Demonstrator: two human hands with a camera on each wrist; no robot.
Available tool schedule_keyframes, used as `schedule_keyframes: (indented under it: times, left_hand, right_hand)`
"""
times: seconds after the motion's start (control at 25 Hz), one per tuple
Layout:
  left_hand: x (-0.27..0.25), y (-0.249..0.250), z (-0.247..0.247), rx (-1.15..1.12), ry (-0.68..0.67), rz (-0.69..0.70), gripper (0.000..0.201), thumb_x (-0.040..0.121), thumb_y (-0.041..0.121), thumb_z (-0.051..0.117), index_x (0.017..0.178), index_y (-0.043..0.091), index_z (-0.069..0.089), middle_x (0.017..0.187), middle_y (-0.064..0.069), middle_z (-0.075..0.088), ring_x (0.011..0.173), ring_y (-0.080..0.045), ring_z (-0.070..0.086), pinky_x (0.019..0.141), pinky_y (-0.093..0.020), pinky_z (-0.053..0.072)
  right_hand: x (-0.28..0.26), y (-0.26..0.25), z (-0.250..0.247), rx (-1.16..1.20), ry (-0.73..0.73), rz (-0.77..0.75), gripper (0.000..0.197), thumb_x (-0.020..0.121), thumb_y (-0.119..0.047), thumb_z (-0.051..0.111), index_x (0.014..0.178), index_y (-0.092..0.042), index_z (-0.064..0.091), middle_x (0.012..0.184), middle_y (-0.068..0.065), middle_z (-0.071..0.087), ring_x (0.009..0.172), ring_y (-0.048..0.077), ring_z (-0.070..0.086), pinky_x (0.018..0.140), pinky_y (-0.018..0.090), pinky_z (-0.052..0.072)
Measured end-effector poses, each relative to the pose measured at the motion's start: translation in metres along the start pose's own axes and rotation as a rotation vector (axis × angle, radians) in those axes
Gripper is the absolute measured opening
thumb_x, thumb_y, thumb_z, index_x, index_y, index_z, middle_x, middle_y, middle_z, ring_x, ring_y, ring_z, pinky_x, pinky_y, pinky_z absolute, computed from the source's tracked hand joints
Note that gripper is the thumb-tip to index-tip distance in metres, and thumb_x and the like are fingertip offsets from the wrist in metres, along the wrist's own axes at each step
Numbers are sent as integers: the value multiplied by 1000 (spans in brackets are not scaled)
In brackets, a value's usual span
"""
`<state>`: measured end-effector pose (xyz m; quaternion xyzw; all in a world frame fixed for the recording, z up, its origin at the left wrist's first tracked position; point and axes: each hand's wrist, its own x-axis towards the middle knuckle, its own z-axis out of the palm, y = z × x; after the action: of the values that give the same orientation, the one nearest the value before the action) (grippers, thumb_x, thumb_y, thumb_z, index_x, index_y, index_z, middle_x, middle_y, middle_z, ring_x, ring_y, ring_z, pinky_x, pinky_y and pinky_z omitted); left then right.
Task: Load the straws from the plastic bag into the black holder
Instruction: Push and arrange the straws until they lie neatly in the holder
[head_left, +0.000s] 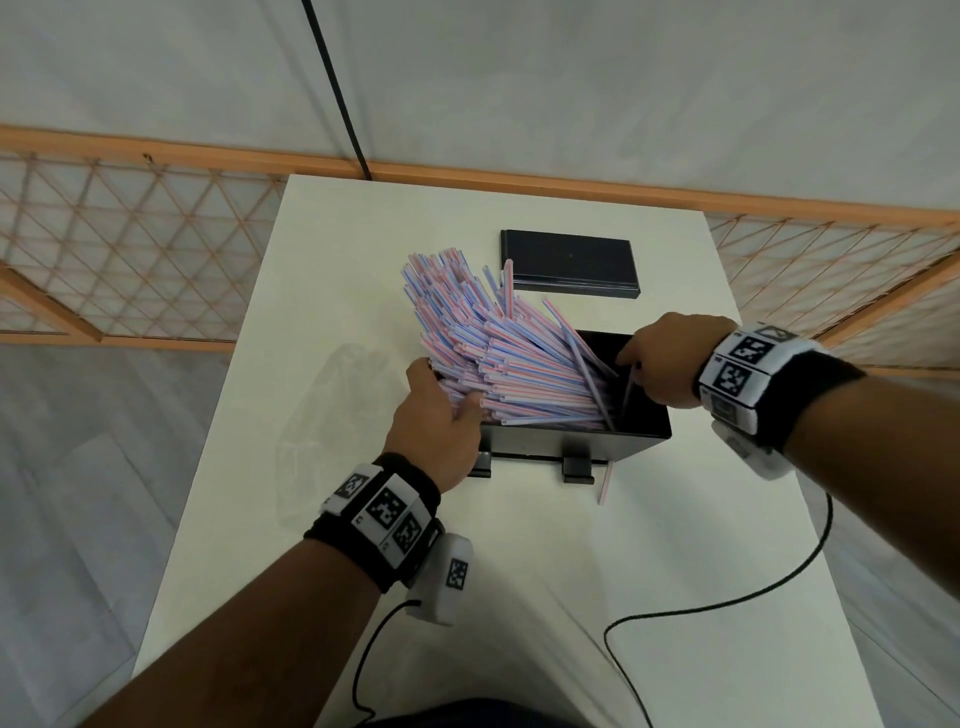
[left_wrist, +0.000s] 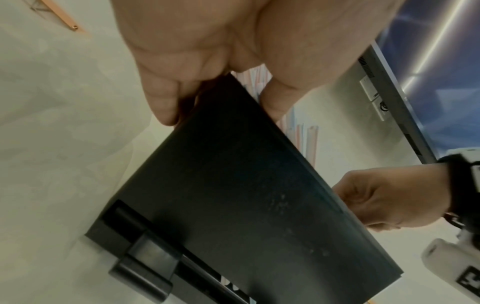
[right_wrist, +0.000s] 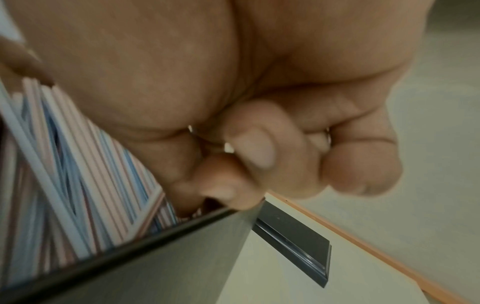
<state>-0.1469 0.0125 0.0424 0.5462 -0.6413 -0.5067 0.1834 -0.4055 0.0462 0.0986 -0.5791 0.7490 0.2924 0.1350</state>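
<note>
The black holder (head_left: 571, 441) stands mid-table with its top open. A big bundle of pink-and-blue striped straws (head_left: 493, 338) leans out of it, fanned toward the far left. At the holder's left end, my left hand (head_left: 447, 387) grips the bundle's lower part, thumb on the near side and fingers behind. In the left wrist view, the left hand (left_wrist: 219, 112) straddles the holder (left_wrist: 233, 195) corner. My right hand (head_left: 631, 364) reaches into the right end and pinches a single straw (head_left: 627, 392). The right wrist view shows its fingers (right_wrist: 257, 150) curled above the straws (right_wrist: 78, 174). The clear plastic bag (head_left: 332, 415) lies flat to the left.
The holder's flat black lid (head_left: 569, 262) lies behind it, also seen as the lid (right_wrist: 298, 242) in the right wrist view. One loose straw (head_left: 605, 483) lies on the table by the holder's front right. A black cable (head_left: 727, 603) loops across the near table. A wooden lattice rail (head_left: 156, 244) runs behind.
</note>
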Motion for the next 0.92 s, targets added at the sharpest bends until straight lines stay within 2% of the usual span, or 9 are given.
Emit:
schedule_keyframes:
  times: [0.08,0.2,0.32,0.4,0.48,0.56,0.76,0.84,0.92]
  left_hand:
    - [-1,0,-1,1,-7,-1,42,103,22,56,137,8,36,108,2,59,95,-22,58,78,-25,38]
    - [-3,-1,-4,-32,-9,-29,44,105,27,52,141,9,34,103,1,60,92,-22,58,78,-26,38]
    - [-5,0,-3,-64,-20,-52,44,106,33,49,141,11,34,98,0,61,90,-23,58,78,-27,38]
    - [-4,-1,-3,-74,-24,-60,45,106,34,49,141,10,34,96,-1,62,90,-26,59,77,-28,38]
    - [-4,-2,-2,-73,-24,-66,45,105,33,49,141,10,34,94,-2,61,92,-28,60,77,-28,37]
    - [-4,-2,0,-81,-21,-71,45,106,34,49,140,10,34,92,0,60,90,-27,59,77,-28,37]
    - [-2,0,0,-121,-6,-82,51,107,44,37,142,8,34,81,7,55,85,-27,59,80,-31,37]
    - [-4,2,0,-130,-6,-92,53,107,49,32,140,8,35,77,8,51,76,-17,53,80,-31,36]
    - [-6,5,-1,-141,-6,-103,58,105,55,27,140,9,36,78,8,50,77,-16,50,83,-31,36]
  right_hand:
    - [10,-3,1,-101,-70,-19,36,90,-24,46,118,-36,64,111,-1,67,99,26,65,75,28,48]
    - [17,-6,0,-159,-117,-18,28,89,-27,47,108,-27,67,102,0,68,90,25,66,75,30,53]
    - [13,-1,-3,-128,-37,-14,15,88,-27,55,97,-24,66,84,1,61,77,25,63,59,25,44]
    - [10,2,-7,-110,-11,-8,15,89,-31,58,96,-20,64,78,1,54,76,27,60,60,27,44]
    - [6,4,-14,-72,15,-12,21,90,-33,61,96,-13,65,81,5,58,81,30,61,66,30,48]
    - [-4,6,-28,1,80,-31,20,91,-32,62,91,-12,66,87,8,64,86,29,60,68,30,46]
    - [-26,6,-73,202,407,-122,8,87,-22,64,80,-16,65,76,1,61,74,24,50,67,30,41]
    - [-24,-1,-79,238,468,-169,6,86,-20,64,81,-17,64,74,-2,59,73,24,49,67,30,40]
    - [-19,-8,-76,288,476,-185,5,86,-24,65,87,-20,63,77,-4,61,76,22,49,70,31,43]
